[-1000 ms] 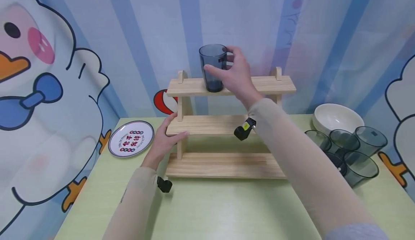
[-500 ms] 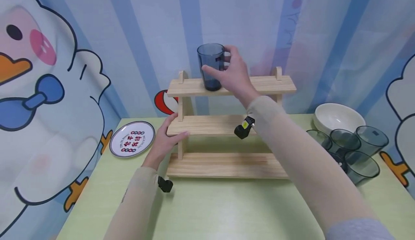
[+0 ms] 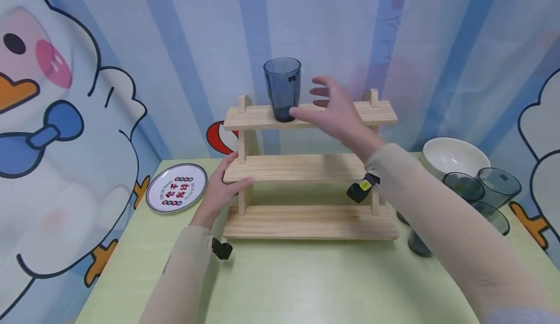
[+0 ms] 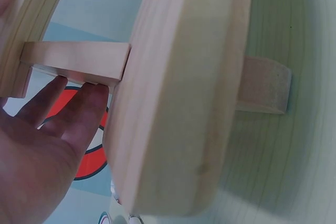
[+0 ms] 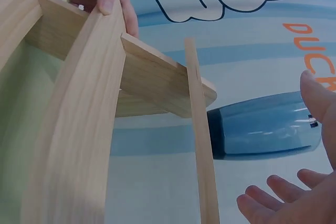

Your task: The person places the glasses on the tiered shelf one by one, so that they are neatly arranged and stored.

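A blue-grey drinking glass (image 3: 282, 90) stands upright on the top board of a three-tier wooden shelf rack (image 3: 280, 167), left of its middle. My right hand (image 3: 341, 112) is just right of the glass, fingers spread, its thumb tip overlapping the glass's base in the head view. The right wrist view shows a gap between the fingers and the glass (image 5: 265, 127). At the rack's left end my left hand (image 3: 220, 188) holds the middle board, thumb over its front edge. In the left wrist view, its fingers (image 4: 86, 111) reach against the upright (image 4: 79, 59).
A round plate with red lettering (image 3: 177, 188) lies left of the rack on the pale green table (image 3: 280, 285). To the right are a white bowl (image 3: 455, 156) and several more tinted glasses (image 3: 498, 188), partly behind my right forearm. A cartoon-printed curtain hangs close behind the rack.
My right hand has let go of the glass and drawn back right and down. Before that the glass shifted slightly left on the top board. The left hand stays in place.
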Motion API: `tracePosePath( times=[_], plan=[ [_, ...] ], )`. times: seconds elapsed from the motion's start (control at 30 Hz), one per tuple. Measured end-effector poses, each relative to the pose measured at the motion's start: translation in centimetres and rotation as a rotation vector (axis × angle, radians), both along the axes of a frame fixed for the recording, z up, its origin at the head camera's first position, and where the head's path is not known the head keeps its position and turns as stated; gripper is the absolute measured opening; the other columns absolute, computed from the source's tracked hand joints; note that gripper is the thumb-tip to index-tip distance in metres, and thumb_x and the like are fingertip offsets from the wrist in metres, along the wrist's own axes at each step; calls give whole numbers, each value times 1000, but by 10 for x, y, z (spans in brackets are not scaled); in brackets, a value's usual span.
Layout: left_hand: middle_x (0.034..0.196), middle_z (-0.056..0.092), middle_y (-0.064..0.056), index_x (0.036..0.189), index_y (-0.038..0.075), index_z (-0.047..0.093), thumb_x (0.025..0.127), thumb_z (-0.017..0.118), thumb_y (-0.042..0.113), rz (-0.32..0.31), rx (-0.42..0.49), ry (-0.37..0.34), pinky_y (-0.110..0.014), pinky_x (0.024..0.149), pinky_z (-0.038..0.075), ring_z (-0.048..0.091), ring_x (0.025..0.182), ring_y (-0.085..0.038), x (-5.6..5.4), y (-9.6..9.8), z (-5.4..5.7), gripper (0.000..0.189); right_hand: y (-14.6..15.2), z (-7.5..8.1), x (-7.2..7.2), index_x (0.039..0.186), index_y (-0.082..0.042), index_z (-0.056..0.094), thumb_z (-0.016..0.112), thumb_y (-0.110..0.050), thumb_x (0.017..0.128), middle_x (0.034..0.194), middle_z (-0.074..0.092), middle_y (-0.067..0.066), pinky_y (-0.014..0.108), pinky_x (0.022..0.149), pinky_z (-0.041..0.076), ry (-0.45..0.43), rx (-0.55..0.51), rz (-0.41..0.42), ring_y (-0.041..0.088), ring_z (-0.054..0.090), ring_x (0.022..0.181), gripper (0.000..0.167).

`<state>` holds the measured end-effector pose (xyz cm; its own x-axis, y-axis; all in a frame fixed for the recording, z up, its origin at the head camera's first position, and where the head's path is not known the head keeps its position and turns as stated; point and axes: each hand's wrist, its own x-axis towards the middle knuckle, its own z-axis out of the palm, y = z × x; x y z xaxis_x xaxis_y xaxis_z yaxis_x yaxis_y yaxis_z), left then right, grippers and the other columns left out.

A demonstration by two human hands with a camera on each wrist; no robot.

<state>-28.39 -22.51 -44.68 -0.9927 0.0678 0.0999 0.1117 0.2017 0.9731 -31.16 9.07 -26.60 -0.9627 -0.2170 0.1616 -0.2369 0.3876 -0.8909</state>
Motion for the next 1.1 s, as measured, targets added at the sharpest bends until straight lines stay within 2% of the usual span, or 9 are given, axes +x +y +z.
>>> tracePosePath(
  times=[0.13,0.27,0.37,0.5,0.8,1.1],
  plan=[
    [158,45,-7,162,32,38,91,85,25,6,-2,-8,-51,114,43,50,132,-30,1,-1,0,86,18,-3,12,164,-22,31,84,-50,87,162,44,4,47,118,42,22,22,14,27,45,147,98],
    [159,45,-8,163,31,38,91,84,24,1,1,-10,-52,114,43,50,133,-31,2,-2,1,85,39,-5,25,163,-17,34,85,-41,89,160,46,9,50,120,39,59,22,28,31,47,146,93],
    [159,44,-8,163,31,37,92,83,24,-7,-1,-10,-52,113,44,51,133,-31,1,-1,1,85,56,-6,36,162,-15,35,85,-34,91,159,47,10,50,120,39,61,9,45,32,47,146,89],
    [160,44,-7,163,31,37,92,83,24,-14,-8,-9,-52,113,44,50,133,-31,-1,1,0,85,81,-7,52,163,-16,34,85,-36,91,160,45,8,50,121,36,39,51,47,30,45,148,90],
    [160,42,-7,163,39,36,92,83,31,-14,-23,-37,-53,114,43,50,135,-33,-1,0,1,86,132,-19,83,163,-21,33,81,-42,93,164,42,4,58,119,36,36,195,-10,33,39,151,88],
    [161,41,-6,162,39,36,92,83,30,-9,-23,-55,-54,114,43,50,135,-33,0,0,1,85,176,-34,103,164,-18,34,79,-34,96,165,39,14,64,117,33,78,291,-98,41,37,149,83]
  ],
)
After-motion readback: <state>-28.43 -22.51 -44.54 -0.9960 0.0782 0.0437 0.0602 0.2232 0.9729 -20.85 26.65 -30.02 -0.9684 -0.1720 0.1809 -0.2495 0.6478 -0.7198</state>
